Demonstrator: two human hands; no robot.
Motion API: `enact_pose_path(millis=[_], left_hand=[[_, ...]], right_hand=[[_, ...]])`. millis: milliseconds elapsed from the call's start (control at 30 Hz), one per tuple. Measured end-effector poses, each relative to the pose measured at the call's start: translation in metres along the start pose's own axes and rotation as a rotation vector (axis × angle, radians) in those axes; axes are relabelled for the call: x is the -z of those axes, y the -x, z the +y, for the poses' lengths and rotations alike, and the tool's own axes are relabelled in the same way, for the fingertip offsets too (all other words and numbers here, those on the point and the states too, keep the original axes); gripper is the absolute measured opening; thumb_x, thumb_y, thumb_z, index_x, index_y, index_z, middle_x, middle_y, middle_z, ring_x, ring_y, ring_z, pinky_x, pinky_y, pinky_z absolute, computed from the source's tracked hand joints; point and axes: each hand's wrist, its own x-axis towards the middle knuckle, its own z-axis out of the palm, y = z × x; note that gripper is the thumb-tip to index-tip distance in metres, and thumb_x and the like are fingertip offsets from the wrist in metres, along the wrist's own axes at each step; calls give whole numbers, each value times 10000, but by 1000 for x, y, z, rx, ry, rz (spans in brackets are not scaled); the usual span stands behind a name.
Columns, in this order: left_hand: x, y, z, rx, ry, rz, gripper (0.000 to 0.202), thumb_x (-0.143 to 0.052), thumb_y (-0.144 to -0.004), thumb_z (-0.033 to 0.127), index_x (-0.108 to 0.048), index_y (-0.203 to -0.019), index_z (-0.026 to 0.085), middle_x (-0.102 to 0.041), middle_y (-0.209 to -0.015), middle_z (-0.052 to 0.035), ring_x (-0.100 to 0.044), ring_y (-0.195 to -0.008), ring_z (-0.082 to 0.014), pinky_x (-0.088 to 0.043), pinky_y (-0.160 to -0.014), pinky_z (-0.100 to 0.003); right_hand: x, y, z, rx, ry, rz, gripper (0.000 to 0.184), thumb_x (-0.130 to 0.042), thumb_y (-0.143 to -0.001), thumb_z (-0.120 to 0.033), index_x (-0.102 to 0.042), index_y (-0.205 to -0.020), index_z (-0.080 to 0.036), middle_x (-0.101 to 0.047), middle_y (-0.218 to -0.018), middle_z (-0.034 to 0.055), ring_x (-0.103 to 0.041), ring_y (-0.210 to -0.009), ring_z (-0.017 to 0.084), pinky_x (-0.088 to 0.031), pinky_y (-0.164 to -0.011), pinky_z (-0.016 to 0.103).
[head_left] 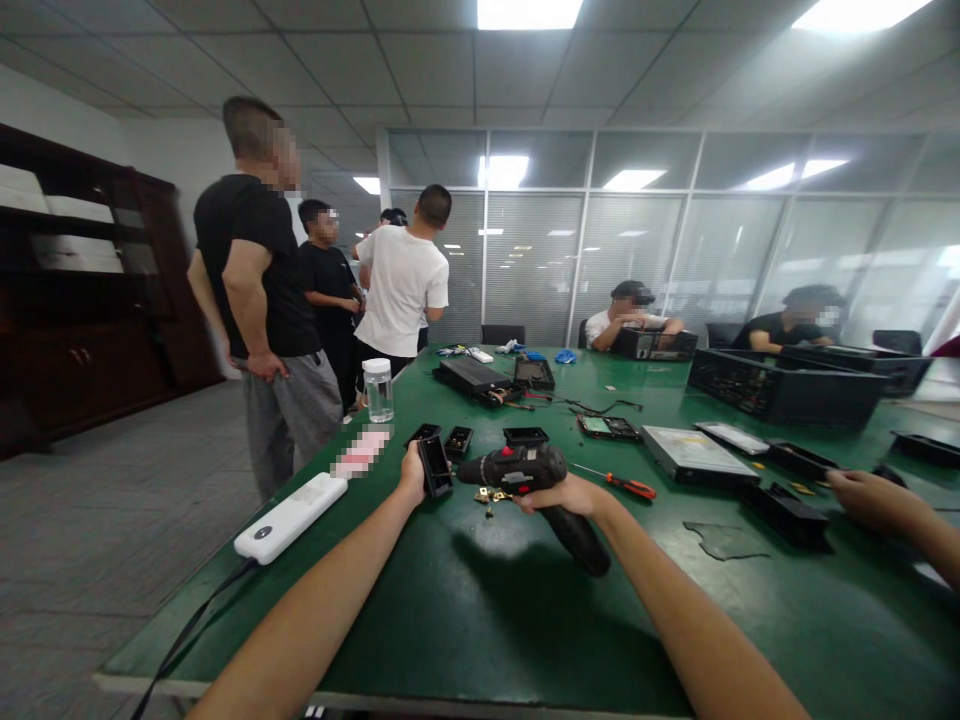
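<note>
My right hand (566, 495) is wrapped round the grip of a black cordless drill (517, 465), its nose pointing left. In my left hand (411, 475) is a small black plastic box (435, 467), tilted up with its open side toward the drill. The bit end is close to the box; whether it touches a screw I cannot tell. Small brass-coloured metal pieces (487, 497) lie on the table below the drill. Behind them are more small black boxes (458, 441), and an orange-handled screwdriver (630, 487) rests to the right of the drill.
On the green table (360, 630), a white power strip (292, 518) and a clear jar (378, 390) stand left. A silver disc drive (699, 456) and open computer cases (787, 385) are at right. A co-worker's hand (874, 497) reaches in there. Several people stand or sit beyond.
</note>
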Motion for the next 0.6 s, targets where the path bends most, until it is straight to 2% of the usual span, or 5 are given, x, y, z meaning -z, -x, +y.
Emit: enact_pose_path(millis=[200, 600], left_hand=[[-1, 1, 0, 0, 15, 14, 337, -353, -699, 405, -521, -671, 114, -542, -473, -53, -561, -477, -184, -440, -413, -292], [-3, 6, 3, 20, 20, 21, 338, -348, -702, 400, -519, -674, 111, -541, -469, -55, -556, -459, -179, -433, -412, -286]], right_hand=[[0, 1, -5, -7, -1, -16, 88, -499, -669, -281, -550, -694, -214, -539, -679, 35, -497, -680, 150, -385, -676, 270], [-1, 0, -4, -41, -11, -1, 112, -507, -664, -292, -536, -711, -194, -534, -683, 34, -494, -673, 145, -382, -687, 276]])
